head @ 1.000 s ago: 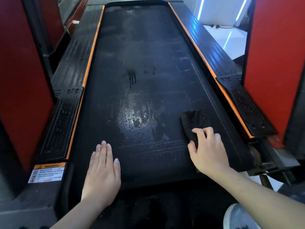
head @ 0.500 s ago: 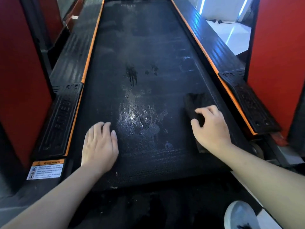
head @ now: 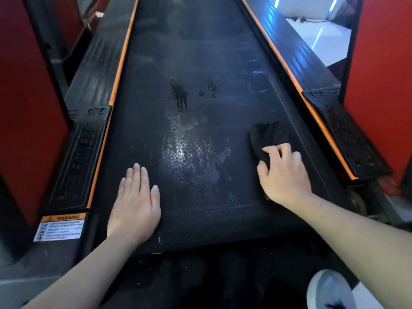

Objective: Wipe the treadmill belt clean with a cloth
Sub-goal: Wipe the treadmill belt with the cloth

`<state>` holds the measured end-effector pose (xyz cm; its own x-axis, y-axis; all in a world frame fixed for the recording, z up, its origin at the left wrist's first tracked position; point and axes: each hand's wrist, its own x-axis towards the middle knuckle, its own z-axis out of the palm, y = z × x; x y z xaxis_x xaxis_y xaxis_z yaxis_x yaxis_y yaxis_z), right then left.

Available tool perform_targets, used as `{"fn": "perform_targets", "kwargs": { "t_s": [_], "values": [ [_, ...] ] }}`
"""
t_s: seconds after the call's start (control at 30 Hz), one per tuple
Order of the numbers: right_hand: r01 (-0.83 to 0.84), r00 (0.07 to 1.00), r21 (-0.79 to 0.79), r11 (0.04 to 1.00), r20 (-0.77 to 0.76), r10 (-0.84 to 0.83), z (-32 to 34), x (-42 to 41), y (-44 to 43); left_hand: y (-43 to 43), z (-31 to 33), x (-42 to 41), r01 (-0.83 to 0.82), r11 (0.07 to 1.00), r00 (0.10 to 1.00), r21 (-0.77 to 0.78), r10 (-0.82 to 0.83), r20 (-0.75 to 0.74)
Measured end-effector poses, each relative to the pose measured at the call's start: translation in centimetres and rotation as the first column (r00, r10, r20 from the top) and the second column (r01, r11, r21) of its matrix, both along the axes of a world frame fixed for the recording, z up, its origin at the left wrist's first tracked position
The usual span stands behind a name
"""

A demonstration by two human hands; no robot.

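The black treadmill belt (head: pixel 200 63) runs away from me, with a shiny wet patch (head: pixel 189 157) in its middle and dark smears further up. A dark cloth (head: pixel 265 134) lies on the belt's right side. My right hand (head: pixel 283 175) grips the cloth's near end with curled fingers and covers part of it. My left hand (head: pixel 136 204) rests flat on the belt's near left part, fingers straight and together.
Black side rails with orange trim (head: pixel 116 85) flank the belt, with raised foot pads left (head: pixel 78 157) and right (head: pixel 347 134). Red uprights (head: pixel 26 108) stand on both sides. A warning label (head: pixel 60 228) is at the near left. A white shoe (head: pixel 330 291) shows at the bottom right.
My right hand has pushed the cloth a short way up the belt's right side, its fingers curling more. My left hand stays flat on the near left of the belt. The camera has leaned forward.
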<state>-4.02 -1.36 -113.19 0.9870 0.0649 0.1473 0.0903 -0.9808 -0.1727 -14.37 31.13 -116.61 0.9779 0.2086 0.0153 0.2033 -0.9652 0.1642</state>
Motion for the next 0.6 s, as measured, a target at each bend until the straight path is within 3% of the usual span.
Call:
{"fn": "perform_targets", "kwargs": {
  "t_s": [0.6],
  "values": [
    [-0.056,0.998,-0.002,0.998,0.03,0.056,0.1,-5.1,-2.1,-1.2,-0.9,-5.8,0.03,0.998,0.998,0.05,-0.033,0.058]
  ]
}}
